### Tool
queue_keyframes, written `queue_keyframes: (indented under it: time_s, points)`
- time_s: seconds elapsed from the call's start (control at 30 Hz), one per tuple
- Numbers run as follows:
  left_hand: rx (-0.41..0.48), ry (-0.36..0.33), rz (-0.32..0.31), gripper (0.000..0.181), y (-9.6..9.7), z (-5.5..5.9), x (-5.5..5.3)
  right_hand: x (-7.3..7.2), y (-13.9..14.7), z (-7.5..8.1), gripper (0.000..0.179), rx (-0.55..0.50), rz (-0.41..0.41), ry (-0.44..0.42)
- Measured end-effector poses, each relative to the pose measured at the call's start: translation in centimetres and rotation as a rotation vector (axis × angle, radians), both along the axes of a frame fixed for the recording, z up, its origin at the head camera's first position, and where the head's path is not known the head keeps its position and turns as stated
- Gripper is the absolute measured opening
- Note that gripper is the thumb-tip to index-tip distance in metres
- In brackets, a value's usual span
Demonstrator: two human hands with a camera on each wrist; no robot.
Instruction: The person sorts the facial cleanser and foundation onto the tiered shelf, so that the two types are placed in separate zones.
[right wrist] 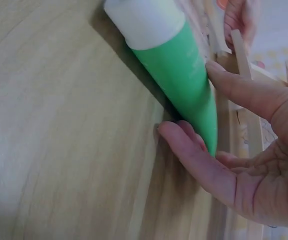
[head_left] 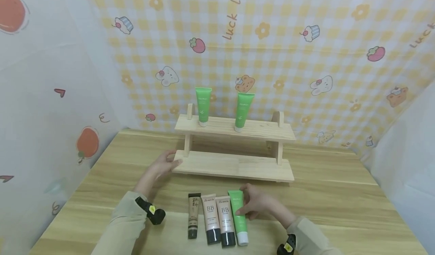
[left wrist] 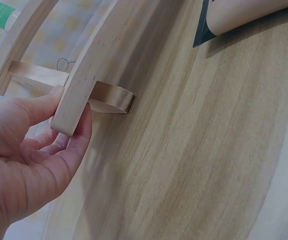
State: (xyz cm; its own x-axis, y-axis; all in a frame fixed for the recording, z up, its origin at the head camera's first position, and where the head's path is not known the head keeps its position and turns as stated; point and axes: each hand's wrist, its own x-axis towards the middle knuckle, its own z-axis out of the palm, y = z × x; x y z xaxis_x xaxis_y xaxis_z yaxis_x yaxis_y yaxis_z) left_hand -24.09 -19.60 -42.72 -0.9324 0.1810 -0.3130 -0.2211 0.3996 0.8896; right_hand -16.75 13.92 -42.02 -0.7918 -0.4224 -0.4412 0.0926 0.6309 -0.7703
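A two-tier wooden shelf (head_left: 231, 164) stands on the table, and my left hand (head_left: 162, 166) grips the left end of its lower board. In the left wrist view the thumb lies on top of that board (left wrist: 76, 107) with the fingers beneath. My right hand (head_left: 259, 203) holds a green squeeze tube (head_left: 241, 224) lying in front of the shelf. In the right wrist view its thumb touches the tube's (right wrist: 176, 70) upper side and the fingers lie along the other side. Left of it lie two BB cream tubes (head_left: 225, 217) (head_left: 211, 215) with black caps and a slimmer brown tube (head_left: 193, 213).
Two more green tubes (head_left: 204, 105) (head_left: 243, 111) stand on their white caps on the shelf's upper board (head_left: 261, 129). A yellow checked cloth (head_left: 289, 58) hangs behind the wooden table (head_left: 333, 194). White sheets (head_left: 40, 77) hang at the sides.
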Motion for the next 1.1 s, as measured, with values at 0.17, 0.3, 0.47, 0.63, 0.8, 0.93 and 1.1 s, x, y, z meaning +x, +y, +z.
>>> queue_keyframes:
  time_s: [0.17, 0.3, 0.47, 0.63, 0.8, 0.93, 1.1]
  points:
    - [0.002, 0.001, -0.001, 0.069, -0.1, -0.1, -0.1, 0.2, -0.7, -0.2, 0.093, 0.016, -0.019, 0.023]
    - [0.014, -0.001, 0.0, 0.069, 0.0, -0.1, -0.1, 0.3, -1.1, -0.3, 0.094, 0.018, -0.047, 0.01]
    - [0.002, 0.003, 0.003, 0.068, -0.1, 0.0, -0.1, 0.3, -1.3, -0.5, 0.09, 0.013, -0.078, -0.003]
    - [0.008, -0.004, 0.004, 0.068, 0.0, 0.0, -0.2, 0.3, -1.4, -0.8, 0.084, -0.019, -0.089, -0.014]
    - [-0.005, 0.003, 0.0, 0.068, 0.0, 0.1, -0.3, 0.3, -1.6, -0.8, 0.071, -0.047, -0.103, -0.013]
    - [-0.004, 0.01, -0.005, 0.069, 0.0, 0.1, -0.2, 0.3, -1.7, -0.8, 0.064, -0.046, -0.103, -0.01]
    - [0.004, 0.009, -0.01, 0.068, -0.1, 0.0, -0.1, 0.3, -1.5, -1.0, 0.059, -0.051, -0.091, -0.004]
